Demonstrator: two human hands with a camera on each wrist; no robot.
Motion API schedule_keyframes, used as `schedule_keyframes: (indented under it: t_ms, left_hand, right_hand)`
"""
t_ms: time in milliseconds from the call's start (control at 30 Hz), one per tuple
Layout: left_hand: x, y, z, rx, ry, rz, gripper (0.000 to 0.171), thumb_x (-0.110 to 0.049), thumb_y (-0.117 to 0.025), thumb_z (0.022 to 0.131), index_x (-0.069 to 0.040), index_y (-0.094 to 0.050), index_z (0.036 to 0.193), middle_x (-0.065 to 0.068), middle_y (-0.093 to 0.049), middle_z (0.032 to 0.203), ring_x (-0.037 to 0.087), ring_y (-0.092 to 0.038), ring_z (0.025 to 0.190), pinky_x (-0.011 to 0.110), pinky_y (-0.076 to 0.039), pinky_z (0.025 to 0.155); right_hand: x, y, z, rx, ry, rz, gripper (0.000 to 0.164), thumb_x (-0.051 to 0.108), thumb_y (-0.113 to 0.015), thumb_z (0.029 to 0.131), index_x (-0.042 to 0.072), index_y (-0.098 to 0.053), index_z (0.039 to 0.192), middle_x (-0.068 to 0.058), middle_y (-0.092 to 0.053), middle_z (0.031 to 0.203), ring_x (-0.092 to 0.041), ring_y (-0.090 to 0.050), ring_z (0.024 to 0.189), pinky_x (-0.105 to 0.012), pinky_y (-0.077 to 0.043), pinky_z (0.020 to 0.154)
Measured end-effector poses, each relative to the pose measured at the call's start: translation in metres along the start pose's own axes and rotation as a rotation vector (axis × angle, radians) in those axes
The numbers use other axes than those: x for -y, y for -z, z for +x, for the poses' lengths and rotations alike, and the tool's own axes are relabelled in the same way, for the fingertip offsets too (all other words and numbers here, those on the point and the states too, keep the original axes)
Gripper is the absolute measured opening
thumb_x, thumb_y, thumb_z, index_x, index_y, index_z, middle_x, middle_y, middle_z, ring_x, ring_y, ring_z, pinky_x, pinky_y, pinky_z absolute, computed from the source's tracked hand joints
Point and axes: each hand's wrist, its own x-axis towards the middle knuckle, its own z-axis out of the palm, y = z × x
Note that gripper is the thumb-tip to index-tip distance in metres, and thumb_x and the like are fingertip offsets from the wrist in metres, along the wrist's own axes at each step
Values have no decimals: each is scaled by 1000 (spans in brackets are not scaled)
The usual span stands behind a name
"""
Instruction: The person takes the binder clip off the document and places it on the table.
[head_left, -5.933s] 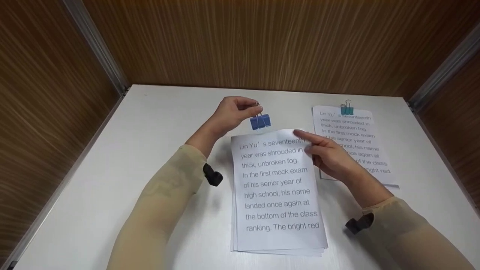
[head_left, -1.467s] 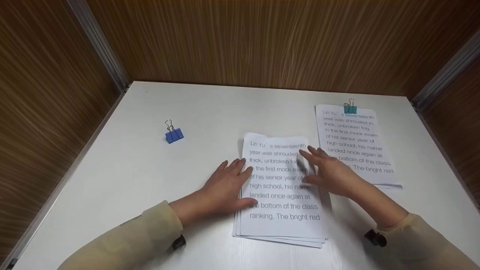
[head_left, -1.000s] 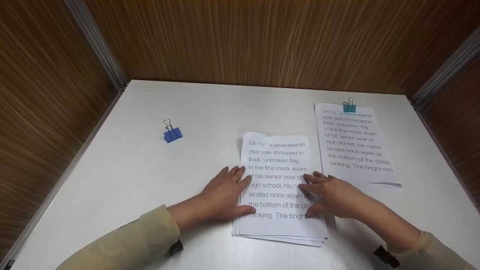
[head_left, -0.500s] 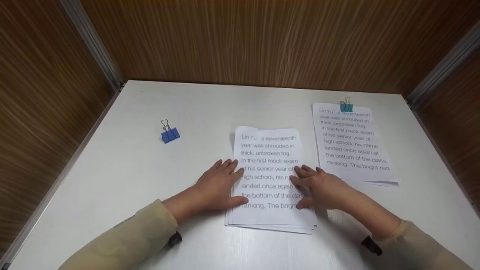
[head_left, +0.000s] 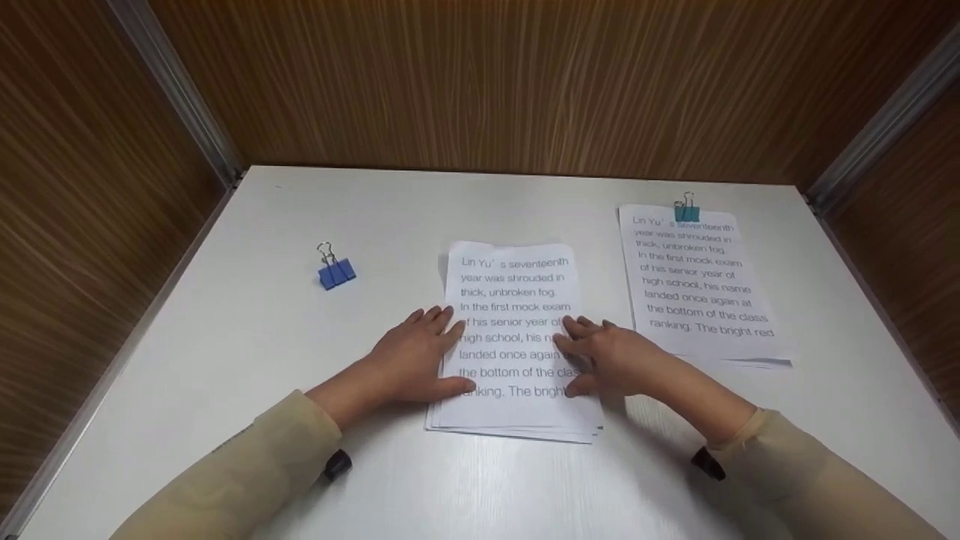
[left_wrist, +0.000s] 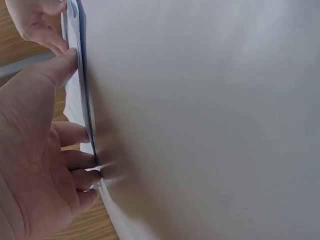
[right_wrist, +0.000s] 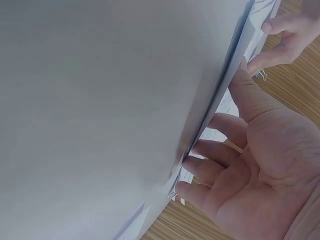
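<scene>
A stack of printed paper sheets [head_left: 510, 412] lies in the middle of the table in the head view, its lower edges slightly fanned. My left hand [head_left: 412, 360] rests at the stack's left edge, fingers spread and thumb over the top sheet. Opposite it, my right hand [head_left: 611, 356] touches the right edge, fingertips and thumb over the print. Both wrist views show fingertips and thumb against the stack's side, the left palm [left_wrist: 35, 150] and right palm [right_wrist: 265, 170] off the paper. To the left stands a blue binder clip [head_left: 336, 273], apart from the paper, its wire handles upward.
At the back right lies a second paper stack [head_left: 697, 277] with a teal binder clip [head_left: 687, 214] on its top edge. The white table [head_left: 360, 210] is bordered by a wood-grain panel [head_left: 480, 90] behind and at both sides.
The blue clip, earlier pinched in my left hand, now stands on the table. My right hand slid down the stack's right edge. Both hands and the stack have since shifted left and away.
</scene>
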Motion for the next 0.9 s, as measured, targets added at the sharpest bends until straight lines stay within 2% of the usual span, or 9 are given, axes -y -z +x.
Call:
schedule_keyframes:
  t_ms: [233, 500, 700, 900]
  left_hand:
    - [17, 4, -2, 14, 26, -12, 101, -74, -58, 95, -3, -38, 164, 23, -29, 170, 40, -25, 159, 50, -19, 130]
    - [31, 7, -12, 7, 57, -45, 99, -71, -61, 95, -2, -39, 163, 24, -29, 170, 41, -24, 159, 53, -19, 130]
    - [44, 8, -18, 4, 82, -41, 100, -71, -61, 95, -2, -38, 163, 23, -29, 170, 42, -24, 159, 54, -19, 129]
    - [54, 9, -25, -14, 78, -48, 100, -70, -62, 95, 0, -39, 163, 25, -29, 170, 44, -25, 158, 57, -21, 128]
  right_hand:
    - [11, 6, 20, 37, 11, -32, 85, 43, -85, 89, 4, -50, 157, -22, -35, 167, -44, -34, 154, -59, -28, 125]
    - [27, 6, 36, 48, -4, -30, 85, 44, -84, 90, 7, -50, 158, -21, -33, 168, -41, -32, 155, -56, -28, 125]
    - [40, 6, 49, 57, 0, -60, 85, 47, -81, 91, 8, -48, 160, -21, -33, 168, -42, -33, 155, -55, -28, 126]
    - [49, 6, 59, 52, 0, -71, 85, 47, -82, 91, 10, -48, 160, -21, -34, 168, -44, -35, 154, -55, -30, 125]
